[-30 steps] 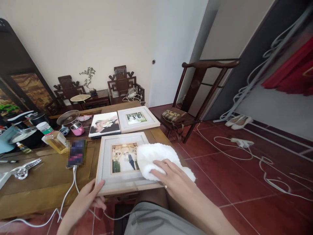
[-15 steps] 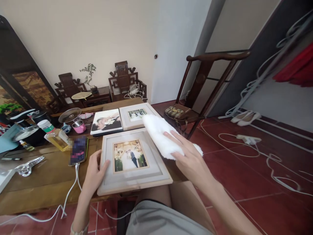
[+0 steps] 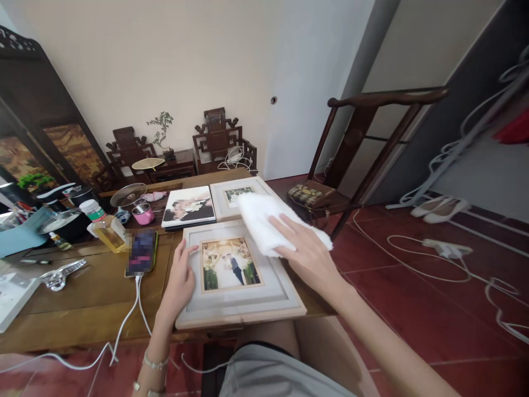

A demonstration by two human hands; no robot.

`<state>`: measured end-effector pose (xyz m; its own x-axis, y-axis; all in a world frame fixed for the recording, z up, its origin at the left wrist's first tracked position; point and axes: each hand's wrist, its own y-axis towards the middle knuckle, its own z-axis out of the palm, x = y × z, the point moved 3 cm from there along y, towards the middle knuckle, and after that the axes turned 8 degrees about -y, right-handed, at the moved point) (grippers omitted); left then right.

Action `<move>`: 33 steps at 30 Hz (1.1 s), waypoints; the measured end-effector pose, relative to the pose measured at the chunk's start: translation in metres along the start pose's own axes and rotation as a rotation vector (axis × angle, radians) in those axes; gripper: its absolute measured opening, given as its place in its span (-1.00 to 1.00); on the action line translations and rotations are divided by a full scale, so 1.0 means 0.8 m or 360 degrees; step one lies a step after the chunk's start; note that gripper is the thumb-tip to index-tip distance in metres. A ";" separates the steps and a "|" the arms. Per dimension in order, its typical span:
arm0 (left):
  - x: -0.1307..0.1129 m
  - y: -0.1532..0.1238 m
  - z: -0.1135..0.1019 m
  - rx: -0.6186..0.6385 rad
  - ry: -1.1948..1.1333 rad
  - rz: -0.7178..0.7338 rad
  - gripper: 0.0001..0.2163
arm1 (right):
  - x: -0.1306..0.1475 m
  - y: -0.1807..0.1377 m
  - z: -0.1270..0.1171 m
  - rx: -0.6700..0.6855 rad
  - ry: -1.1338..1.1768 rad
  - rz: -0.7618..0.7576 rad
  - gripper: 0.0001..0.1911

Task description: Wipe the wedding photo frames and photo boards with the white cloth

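The left hand (image 3: 181,278) lies flat, grip open, on the left border of the picture frame (image 3: 242,309) at the near edge of the tabletop (image 3: 82,300), while the right hand (image 3: 308,256), grip also open with fingers extended, presses the white cloth (image 3: 264,220) onto its far right corner.

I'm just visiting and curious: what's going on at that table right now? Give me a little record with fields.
Left hand: flat on the left border of the near picture frame
Right hand: fingers spread on a white cloth
Cloth position: over the near frame's far right corner
Behind: second picture frame, canvas print
Left of near frame: phone with white cable
Surface: wooden table
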<state>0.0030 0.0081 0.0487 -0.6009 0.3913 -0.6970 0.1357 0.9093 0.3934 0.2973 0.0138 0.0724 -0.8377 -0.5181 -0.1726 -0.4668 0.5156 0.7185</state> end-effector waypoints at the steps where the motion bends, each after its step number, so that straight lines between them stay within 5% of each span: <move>1: 0.000 0.001 0.001 0.0013 -0.0003 0.0004 -0.49 | 0.005 -0.005 0.005 0.0101 0.0017 -0.0054 -0.78; 8: 0.007 0.005 0.005 0.0129 -0.0004 0.0046 -0.50 | 0.012 -0.036 0.014 0.0366 0.0220 0.0001 -0.36; 15: 0.013 0.008 0.007 0.0053 0.0002 0.0021 -0.53 | -0.010 0.015 0.014 0.0005 -0.0006 0.0259 -0.48; 20: 0.016 0.010 0.009 0.0004 0.0022 0.0004 -0.61 | 0.012 0.031 0.053 0.0508 0.0040 -0.0147 -0.32; 26: 0.018 0.008 0.012 0.0071 -0.0068 0.0040 -0.58 | 0.022 0.037 0.066 0.0702 0.0067 -0.0018 -0.33; 30: 0.023 0.004 0.014 0.0054 -0.0086 0.0018 -0.58 | 0.041 0.036 0.055 0.0773 0.0038 -0.0055 -0.46; 33: 0.029 0.001 0.016 -0.0027 -0.0100 -0.0007 -0.58 | 0.060 0.016 0.019 0.0831 0.0094 -0.0102 -0.46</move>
<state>-0.0008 0.0202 0.0250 -0.5509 0.3961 -0.7345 0.1196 0.9086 0.4003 0.2464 0.0059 0.0628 -0.7925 -0.5896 -0.1557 -0.6081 0.7452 0.2737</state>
